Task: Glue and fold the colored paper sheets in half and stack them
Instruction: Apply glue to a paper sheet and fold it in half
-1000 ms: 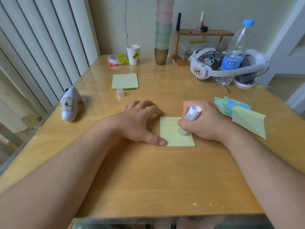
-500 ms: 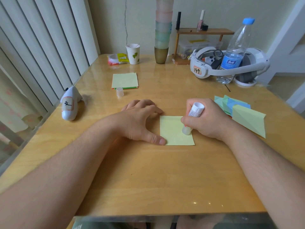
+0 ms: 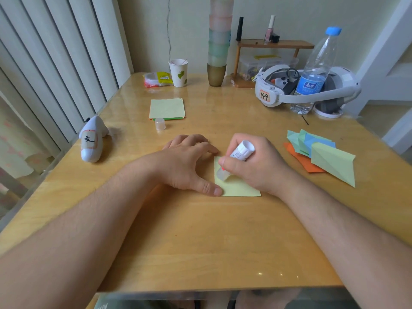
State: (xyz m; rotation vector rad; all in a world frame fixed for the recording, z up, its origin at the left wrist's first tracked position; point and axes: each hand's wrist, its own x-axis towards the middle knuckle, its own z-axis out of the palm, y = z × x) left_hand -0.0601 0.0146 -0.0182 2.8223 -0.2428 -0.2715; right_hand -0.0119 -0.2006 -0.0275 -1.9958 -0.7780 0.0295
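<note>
Fingers of the right hand (image 3: 256,166) are curling round a white glue stick (image 3: 238,156), gripping it tilted with its clear tip down on a pale yellow paper sheet (image 3: 239,188) lying flat on the wooden table (image 3: 200,241). The left hand (image 3: 189,163) is resting just left of that sheet with its fingers spread and fairly straight, the thumb tip pressing the sheet's near left corner and the fingertips seeming to touch its far left edge, though the glue stick is partly hiding that spot. To the right, well apart from the sheet, a pile of folded papers (image 3: 323,155) is lying in green, blue and orange, the top 1 pale green. Farther back on the left, a stack of flat unfolded sheets (image 3: 167,108) is sitting with a pale green sheet on top, and the clear glue cap (image 3: 160,124) is standing just beside its near edge. A white controller (image 3: 91,141) is lying at the left edge of the table, while a paper cup (image 3: 178,72), a water bottle (image 3: 316,70) and a white headset (image 3: 307,90) are standing along the far side.
</note>
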